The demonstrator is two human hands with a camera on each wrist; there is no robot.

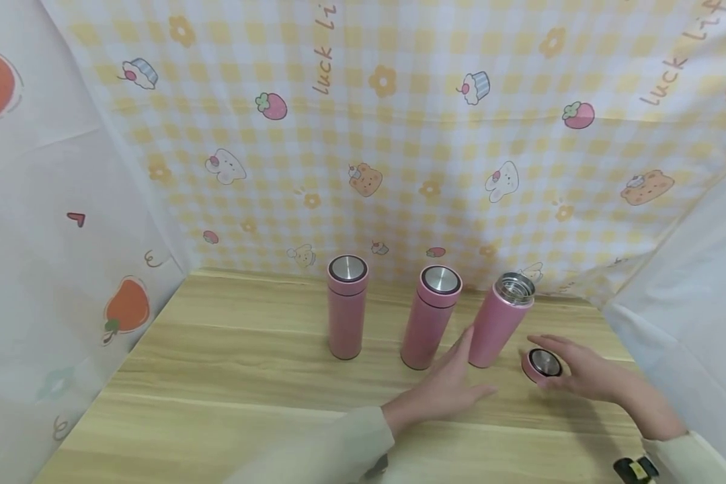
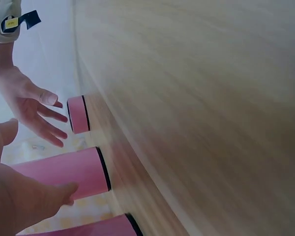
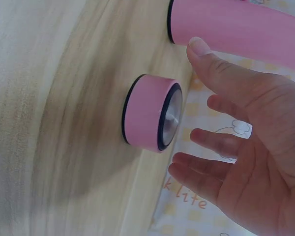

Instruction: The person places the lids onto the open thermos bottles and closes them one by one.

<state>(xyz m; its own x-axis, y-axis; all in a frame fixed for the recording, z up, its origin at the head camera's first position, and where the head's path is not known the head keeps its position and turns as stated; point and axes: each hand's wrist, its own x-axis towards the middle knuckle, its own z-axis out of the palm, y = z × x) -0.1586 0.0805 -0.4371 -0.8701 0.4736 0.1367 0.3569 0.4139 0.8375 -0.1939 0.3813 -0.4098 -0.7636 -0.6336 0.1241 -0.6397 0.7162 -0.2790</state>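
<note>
A pink thermos bottle point(image 1: 497, 326) stands uncapped at the right, its steel mouth showing. Beside it my left hand point(image 1: 438, 393) has its fingers extended along the bottle's left side; whether they touch it I cannot tell. The bottle's pink lid point(image 1: 543, 365) rests on the table to the right, steel top up. My right hand point(image 1: 589, 370) hovers around this lid with thumb and fingers spread. In the right wrist view a gap shows between the fingers and the lid point(image 3: 150, 113).
Two more pink thermos bottles, a left one point(image 1: 347, 319) and a middle one point(image 1: 428, 323), stand capped on the wooden table point(image 1: 218, 349). The middle one is close to my left hand. A patterned cloth point(image 1: 314, 154) hangs behind, with white cloth at both sides.
</note>
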